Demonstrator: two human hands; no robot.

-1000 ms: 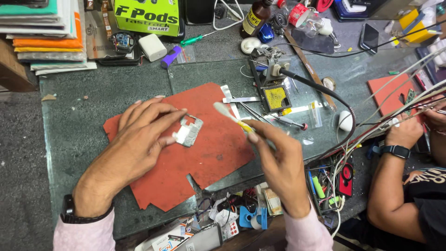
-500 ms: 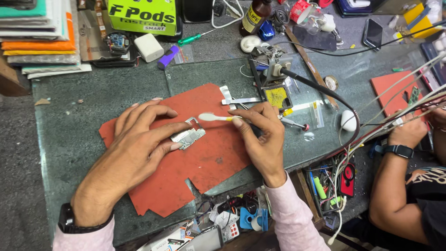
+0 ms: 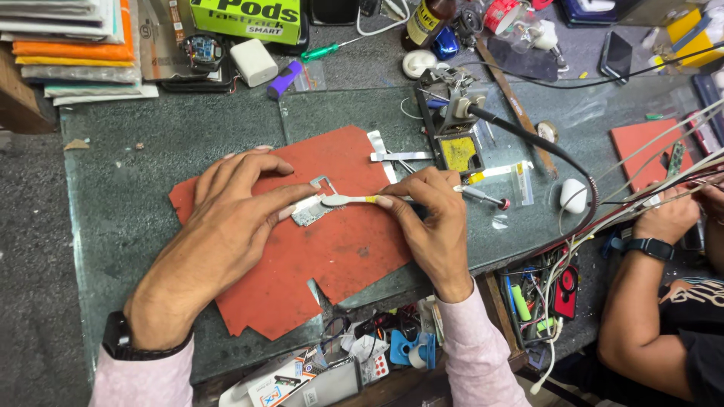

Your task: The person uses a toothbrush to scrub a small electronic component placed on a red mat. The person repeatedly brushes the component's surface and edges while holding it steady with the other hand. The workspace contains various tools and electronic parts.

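Brushing in hand: small circuit board (image 3: 311, 209) pinned by left hand (image 3: 226, 226), brush (image 3: 348, 200) gripped by right hand (image 3: 430, 226) at 3 o'clock; light strokes judged next

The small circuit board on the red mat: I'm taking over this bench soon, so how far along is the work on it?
Set up: the circuit board lies flat on the red mat, pinned by the left hand. In hand: the right hand presses the head of a white brush onto the board. Left: the soldering iron sits in its stand, and loose metal strips lie unfitted beside the mat.
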